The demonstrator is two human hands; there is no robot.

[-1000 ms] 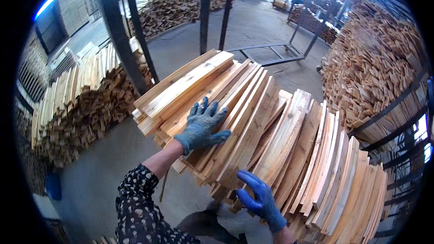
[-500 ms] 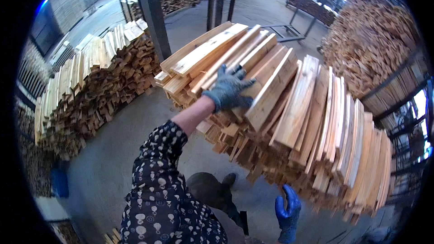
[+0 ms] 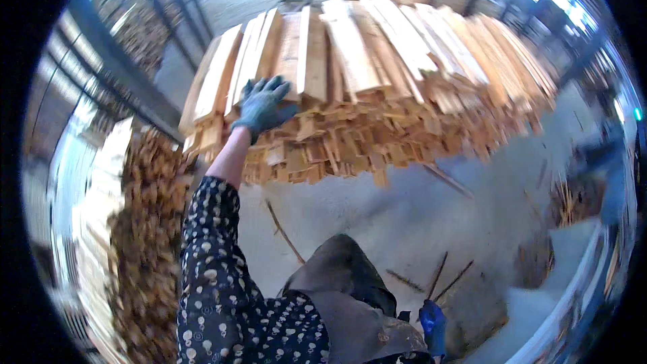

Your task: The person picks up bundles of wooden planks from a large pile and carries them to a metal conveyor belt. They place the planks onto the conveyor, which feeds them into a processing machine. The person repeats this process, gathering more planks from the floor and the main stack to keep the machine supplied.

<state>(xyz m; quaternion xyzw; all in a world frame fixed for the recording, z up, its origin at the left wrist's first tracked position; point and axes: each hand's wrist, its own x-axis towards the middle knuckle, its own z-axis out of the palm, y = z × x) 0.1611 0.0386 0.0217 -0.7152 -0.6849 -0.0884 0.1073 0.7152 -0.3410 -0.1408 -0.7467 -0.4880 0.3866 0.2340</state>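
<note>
In a grey-green glove, my left hand (image 3: 263, 106) lies with fingers spread on the near ends of several wooden boards (image 3: 286, 50) at the left part of a wide stack. No board is clasped in it. Pale sawn boards lie side by side on top, their ends toward me, over a mass of shorter wood pieces (image 3: 323, 145). My right hand (image 3: 433, 327), in a blue glove, hangs low beside my body, apart from the stack. Blur and its small size hide how its fingers are held.
A second wood stack (image 3: 145, 222) runs along the left side, near a dark metal post (image 3: 125, 67). Thin sticks (image 3: 284, 230) lie on the grey floor (image 3: 263, 195). At the right are a pale sheet-like surface (image 3: 539, 310) and a pile of sticks (image 3: 569, 199).
The view has turned right, and the stack now stretches across the upper middle. My left hand stays on the boards, nearer their ends. My right hand sits lower, farther from the stack.
</note>
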